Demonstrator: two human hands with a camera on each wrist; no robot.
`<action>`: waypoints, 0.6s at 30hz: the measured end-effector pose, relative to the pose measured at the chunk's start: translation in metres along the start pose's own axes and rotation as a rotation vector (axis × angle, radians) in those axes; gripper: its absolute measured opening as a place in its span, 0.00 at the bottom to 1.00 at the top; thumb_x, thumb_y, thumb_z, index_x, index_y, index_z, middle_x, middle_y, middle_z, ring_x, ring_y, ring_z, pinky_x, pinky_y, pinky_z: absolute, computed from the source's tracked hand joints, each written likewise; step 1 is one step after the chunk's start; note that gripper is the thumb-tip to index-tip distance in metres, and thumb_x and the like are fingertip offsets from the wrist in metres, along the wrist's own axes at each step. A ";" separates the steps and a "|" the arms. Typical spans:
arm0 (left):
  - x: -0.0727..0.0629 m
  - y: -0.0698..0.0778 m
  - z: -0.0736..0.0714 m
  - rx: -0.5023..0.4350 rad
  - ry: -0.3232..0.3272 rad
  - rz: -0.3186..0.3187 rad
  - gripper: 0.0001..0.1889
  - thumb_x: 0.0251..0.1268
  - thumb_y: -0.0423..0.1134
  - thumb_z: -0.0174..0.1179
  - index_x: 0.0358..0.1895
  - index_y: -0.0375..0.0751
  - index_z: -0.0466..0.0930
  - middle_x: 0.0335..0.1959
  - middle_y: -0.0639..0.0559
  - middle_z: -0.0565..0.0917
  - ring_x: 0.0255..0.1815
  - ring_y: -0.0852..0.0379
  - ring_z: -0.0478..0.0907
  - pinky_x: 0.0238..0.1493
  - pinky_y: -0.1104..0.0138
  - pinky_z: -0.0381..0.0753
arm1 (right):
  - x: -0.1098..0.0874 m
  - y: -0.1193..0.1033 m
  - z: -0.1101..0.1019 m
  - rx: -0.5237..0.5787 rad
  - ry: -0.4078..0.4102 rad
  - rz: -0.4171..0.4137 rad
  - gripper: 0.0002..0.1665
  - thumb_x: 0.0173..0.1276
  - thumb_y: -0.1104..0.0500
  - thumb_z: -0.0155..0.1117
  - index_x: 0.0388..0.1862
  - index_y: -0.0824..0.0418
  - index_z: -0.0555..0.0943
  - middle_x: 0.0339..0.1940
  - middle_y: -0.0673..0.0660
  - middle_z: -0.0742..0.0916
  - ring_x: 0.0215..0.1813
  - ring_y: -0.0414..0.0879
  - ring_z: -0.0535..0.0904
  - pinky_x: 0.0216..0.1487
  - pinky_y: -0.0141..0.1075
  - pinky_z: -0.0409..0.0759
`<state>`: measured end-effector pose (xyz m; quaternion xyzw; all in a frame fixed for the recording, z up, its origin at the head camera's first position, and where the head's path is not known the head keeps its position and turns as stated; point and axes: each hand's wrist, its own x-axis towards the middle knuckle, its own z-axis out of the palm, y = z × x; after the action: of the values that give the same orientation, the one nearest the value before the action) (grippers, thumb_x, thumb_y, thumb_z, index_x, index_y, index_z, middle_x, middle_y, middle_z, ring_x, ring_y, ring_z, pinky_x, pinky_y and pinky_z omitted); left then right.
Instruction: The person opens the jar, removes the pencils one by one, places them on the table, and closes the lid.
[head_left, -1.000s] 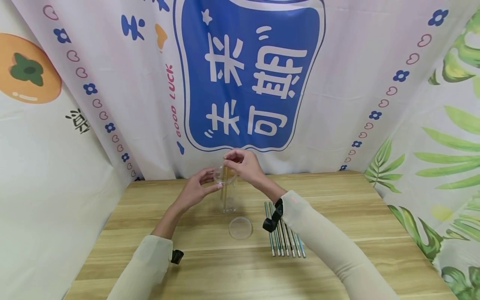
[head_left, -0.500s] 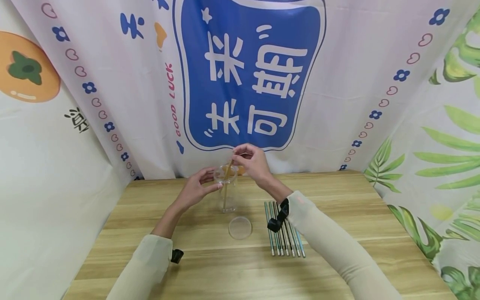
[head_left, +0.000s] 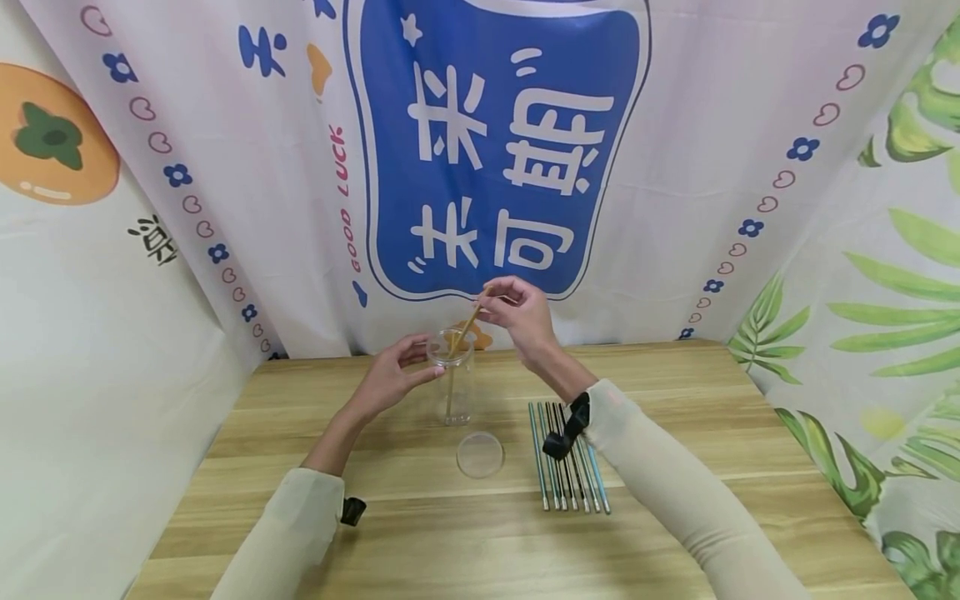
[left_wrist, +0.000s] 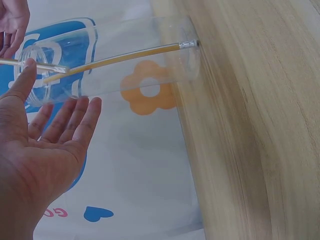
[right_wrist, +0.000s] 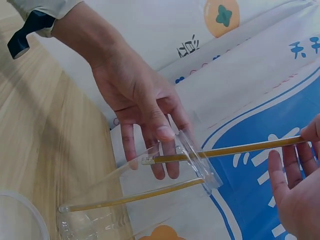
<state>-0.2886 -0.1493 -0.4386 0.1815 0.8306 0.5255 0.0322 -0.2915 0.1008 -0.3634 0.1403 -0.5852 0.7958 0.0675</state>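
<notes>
A clear, tall jar (head_left: 462, 387) stands upright on the table, without a lid on its mouth. My left hand (head_left: 386, 383) holds it at the rim, thumb on the near side and fingers round the far side. Up and to the right of the mouth, my right hand (head_left: 521, 315) pinches one end of a yellow pencil (right_wrist: 240, 149). That pencil slants through the opening, its eraser end still inside the jar's upper part. Another yellow pencil (left_wrist: 125, 56) leans inside the jar, eraser end down at the bottom.
A round clear lid (head_left: 480, 455) lies on the wooden table (head_left: 405, 533) in front of the jar. Right of it, several blue, teal and black pencils (head_left: 558, 487) lie side by side, partly beneath the right wrist's black strap. A printed curtain (head_left: 660, 275) hangs behind the table.
My right hand has risen and moved right from the jar's mouth, drawing a yellow pencil partway up and tilting it. The left hand and jar have stayed in place.
</notes>
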 end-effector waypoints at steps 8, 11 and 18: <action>0.001 -0.001 0.000 0.001 0.003 -0.001 0.38 0.68 0.43 0.75 0.77 0.36 0.69 0.71 0.36 0.79 0.72 0.38 0.76 0.71 0.48 0.80 | 0.004 -0.005 -0.009 0.108 0.056 -0.011 0.07 0.72 0.76 0.65 0.47 0.72 0.80 0.43 0.66 0.86 0.46 0.55 0.88 0.51 0.48 0.92; 0.000 0.000 0.000 -0.003 -0.002 -0.002 0.39 0.69 0.43 0.74 0.78 0.36 0.68 0.72 0.36 0.78 0.73 0.37 0.76 0.72 0.47 0.79 | 0.005 -0.007 -0.012 0.121 0.077 -0.018 0.15 0.71 0.76 0.64 0.54 0.81 0.75 0.41 0.62 0.86 0.46 0.54 0.88 0.51 0.48 0.92; 0.000 -0.001 0.000 -0.012 -0.005 -0.002 0.39 0.69 0.43 0.74 0.78 0.35 0.68 0.72 0.35 0.78 0.73 0.37 0.75 0.72 0.47 0.79 | 0.006 -0.014 -0.019 0.169 0.122 -0.035 0.10 0.71 0.77 0.63 0.50 0.75 0.78 0.39 0.60 0.86 0.45 0.55 0.90 0.50 0.47 0.92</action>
<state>-0.2885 -0.1501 -0.4398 0.1816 0.8275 0.5300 0.0360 -0.2959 0.1231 -0.3545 0.1070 -0.5082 0.8481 0.1050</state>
